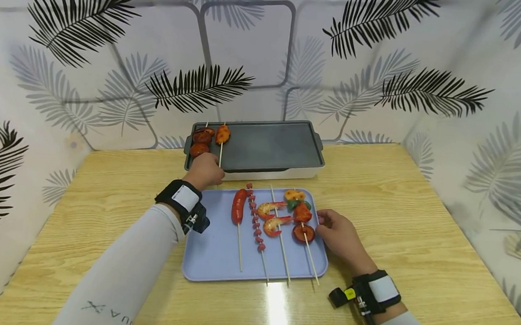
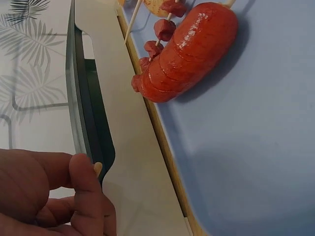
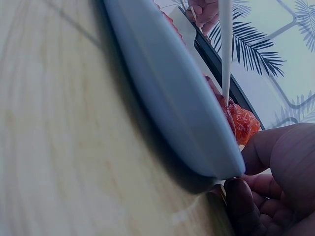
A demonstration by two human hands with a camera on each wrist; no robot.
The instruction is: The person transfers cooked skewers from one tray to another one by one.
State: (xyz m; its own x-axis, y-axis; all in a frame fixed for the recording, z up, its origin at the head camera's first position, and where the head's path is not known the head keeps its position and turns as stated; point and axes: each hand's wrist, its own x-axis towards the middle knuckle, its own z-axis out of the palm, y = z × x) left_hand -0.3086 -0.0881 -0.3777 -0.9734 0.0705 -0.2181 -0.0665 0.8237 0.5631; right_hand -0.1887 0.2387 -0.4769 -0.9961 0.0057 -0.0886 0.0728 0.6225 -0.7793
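Observation:
At the left end of the dark grill pan [image 1: 270, 146], my left hand [image 1: 204, 172] pinches the stick of a skewer with one orange-brown piece [image 1: 222, 134]. The stick's end shows between thumb and finger [image 2: 86, 182] in the left wrist view. Beside it in the pan lies a skewer with several browned pieces [image 1: 202, 137], partly behind the hand. My right hand [image 1: 338, 233] grips the right rim of the light blue tray [image 1: 211, 263], thumb at the rim and fingers beneath it. Nearest that hand on the tray is a mixed skewer [image 1: 302, 214] with a mushroom-like slice.
Also on the tray lie a sausage skewer [image 1: 238, 206], a skewer of small red pieces [image 1: 256, 220] and a shrimp skewer [image 1: 273, 225]. The pan stands behind the tray, near the patterned wall covering [image 1: 266, 50]. Everything rests on a wooden table [image 1: 416, 229].

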